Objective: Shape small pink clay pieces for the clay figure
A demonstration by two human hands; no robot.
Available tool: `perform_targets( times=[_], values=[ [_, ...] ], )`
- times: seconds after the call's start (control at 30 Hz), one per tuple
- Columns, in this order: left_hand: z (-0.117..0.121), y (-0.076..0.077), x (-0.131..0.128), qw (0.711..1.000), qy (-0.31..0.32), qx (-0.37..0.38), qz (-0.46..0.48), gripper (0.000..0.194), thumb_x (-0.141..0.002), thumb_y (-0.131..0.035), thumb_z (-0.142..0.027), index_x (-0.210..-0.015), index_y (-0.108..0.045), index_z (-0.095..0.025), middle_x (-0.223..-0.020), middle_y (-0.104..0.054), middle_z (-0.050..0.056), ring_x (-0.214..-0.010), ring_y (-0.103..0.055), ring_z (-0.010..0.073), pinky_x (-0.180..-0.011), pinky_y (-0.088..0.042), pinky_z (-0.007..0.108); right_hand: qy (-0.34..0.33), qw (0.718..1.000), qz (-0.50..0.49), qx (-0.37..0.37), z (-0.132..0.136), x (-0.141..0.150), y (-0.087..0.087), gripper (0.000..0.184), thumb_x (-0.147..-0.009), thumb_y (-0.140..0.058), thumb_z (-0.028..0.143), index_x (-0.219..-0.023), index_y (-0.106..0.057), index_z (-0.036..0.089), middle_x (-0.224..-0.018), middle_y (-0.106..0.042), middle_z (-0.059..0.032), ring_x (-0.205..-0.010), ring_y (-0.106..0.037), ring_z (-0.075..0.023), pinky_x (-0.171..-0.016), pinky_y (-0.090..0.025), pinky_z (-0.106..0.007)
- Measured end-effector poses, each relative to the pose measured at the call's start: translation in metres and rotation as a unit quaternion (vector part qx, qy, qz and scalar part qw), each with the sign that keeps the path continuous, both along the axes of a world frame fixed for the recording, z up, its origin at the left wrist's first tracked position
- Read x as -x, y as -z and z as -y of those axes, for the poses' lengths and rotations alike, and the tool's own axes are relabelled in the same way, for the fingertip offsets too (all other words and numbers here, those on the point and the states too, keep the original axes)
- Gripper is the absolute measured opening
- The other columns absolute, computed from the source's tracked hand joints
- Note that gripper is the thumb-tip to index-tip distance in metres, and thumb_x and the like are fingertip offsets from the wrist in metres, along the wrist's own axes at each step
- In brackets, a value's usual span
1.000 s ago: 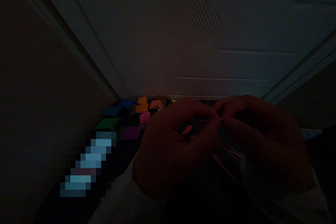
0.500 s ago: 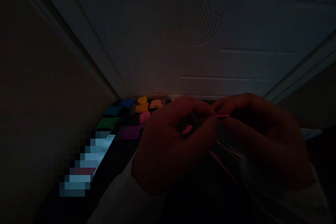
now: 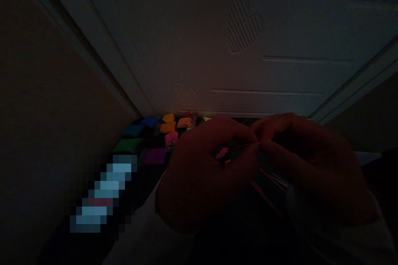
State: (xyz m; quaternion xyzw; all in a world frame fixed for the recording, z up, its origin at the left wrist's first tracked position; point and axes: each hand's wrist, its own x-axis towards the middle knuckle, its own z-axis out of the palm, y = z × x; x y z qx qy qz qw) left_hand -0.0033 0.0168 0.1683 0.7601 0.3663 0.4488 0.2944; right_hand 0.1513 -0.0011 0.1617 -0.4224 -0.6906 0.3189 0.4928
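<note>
My left hand (image 3: 214, 165) and my right hand (image 3: 311, 165) meet fingertip to fingertip in the dim light. Both are closed in a pinch on a thin pink strip (image 3: 263, 142), most of it covered by the fingers. Through the gap inside my left hand I see a small bumpy pink piece (image 3: 222, 152) on the dark surface, with a smaller pink bit (image 3: 228, 161) close by. Beneath the hands lies a long pinkish stick-like tool (image 3: 265, 198); beside it run thin pale and pink rods (image 3: 273, 178), partly hidden by my right hand.
Small soft-looking packets in several colours lie at the back left, among them a green one (image 3: 127, 145), a purple one (image 3: 154, 156) and a blue one (image 3: 150, 122). A lit, blurred-out panel (image 3: 104, 192) is at the left. Behind stands a pale door (image 3: 199, 49) with heart reliefs.
The pink strip shows less between my fingertips than before. My right hand has shifted slightly down, and a small pink bit has come into sight beside my left thumb.
</note>
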Motion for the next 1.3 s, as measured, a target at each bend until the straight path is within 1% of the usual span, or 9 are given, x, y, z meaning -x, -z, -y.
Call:
perform_targets(
  times=[0.27,0.4,0.53,0.73,0.9,1.17,1.3],
  values=[
    [0.001,-0.002,0.0,1.0,0.0,-0.002,-0.006,0.003,-0.07,-0.059,-0.018,-0.068,-0.061,-0.018,-0.065,-0.06,-0.005,-0.06,-0.052,0.007,-0.058,-0.042,0.018,0.007,1.0,0.003,-0.005,0.001,0.001,0.0,0.005,-0.075,-0.057,0.018,-0.074,-0.054,0.022,-0.079,-0.06,0.0035,-0.075,-0.058,-0.009,-0.067,-0.046,-0.016],
    [0.001,0.002,0.001,1.0,0.001,-0.004,0.008,0.002,-0.07,-0.06,-0.018,-0.072,-0.061,-0.018,-0.07,-0.061,-0.005,-0.064,-0.054,0.007,-0.06,-0.043,0.017,0.004,1.0,-0.013,-0.01,0.0,0.001,0.001,0.005,-0.075,-0.057,0.018,-0.076,-0.055,0.023,-0.082,-0.06,0.0027,-0.075,-0.058,-0.0094,-0.067,-0.046,-0.017],
    [0.001,0.008,0.001,1.0,0.002,0.008,0.029,0.01,-0.071,-0.06,-0.02,-0.081,-0.06,-0.02,-0.078,-0.062,-0.005,-0.07,-0.057,0.0076,-0.062,-0.044,0.016,0.01,0.999,-0.05,-0.012,-0.001,0.002,0.004,0.004,-0.077,-0.057,0.019,-0.076,-0.057,0.023,-0.085,-0.061,0.0026,-0.076,-0.058,-0.0085,-0.067,-0.047,-0.015],
    [0.001,0.009,0.001,0.999,-0.01,0.01,0.035,0.005,-0.073,-0.058,-0.02,-0.078,-0.059,-0.022,-0.075,-0.062,-0.007,-0.067,-0.057,0.0054,-0.06,-0.044,0.013,0.008,0.998,-0.066,-0.012,0.0,0.003,0.004,0.005,-0.077,-0.057,0.02,-0.08,-0.058,0.024,-0.086,-0.061,0.0027,-0.078,-0.058,-0.0083,-0.066,-0.047,-0.014],
    [0.001,0.007,0.001,0.999,-0.008,0.01,0.041,0.006,-0.072,-0.059,-0.018,-0.077,-0.059,-0.021,-0.076,-0.063,-0.006,-0.068,-0.058,0.0063,-0.06,-0.044,0.014,0.015,0.999,-0.043,-0.021,0.001,0.003,0.004,0.011,-0.075,-0.059,0.019,-0.085,-0.058,0.024,-0.083,-0.061,0.0037,-0.076,-0.058,-0.0075,-0.068,-0.047,-0.014],
    [0.002,0.004,0.001,1.0,-0.017,0.002,0.021,0.001,-0.072,-0.059,-0.02,-0.073,-0.059,-0.02,-0.069,-0.062,-0.006,-0.063,-0.056,0.0062,-0.057,-0.043,0.015,0.026,0.999,-0.015,-0.021,0.001,0.003,0.003,0.007,-0.075,-0.058,0.018,-0.079,-0.058,0.024,-0.081,-0.061,0.0038,-0.075,-0.059,-0.0089,-0.066,-0.047,-0.016],
    [0.003,0.004,0.002,1.0,-0.015,0.0,0.007,0.002,-0.072,-0.059,-0.022,-0.072,-0.059,-0.02,-0.069,-0.061,-0.006,-0.064,-0.055,0.0062,-0.058,-0.043,0.015,0.018,1.0,-0.003,-0.013,0.001,0.001,0.002,0.007,-0.075,-0.058,0.017,-0.078,-0.057,0.023,-0.081,-0.061,0.0035,-0.075,-0.059,-0.0095,-0.065,-0.047,-0.017]
  ],
)
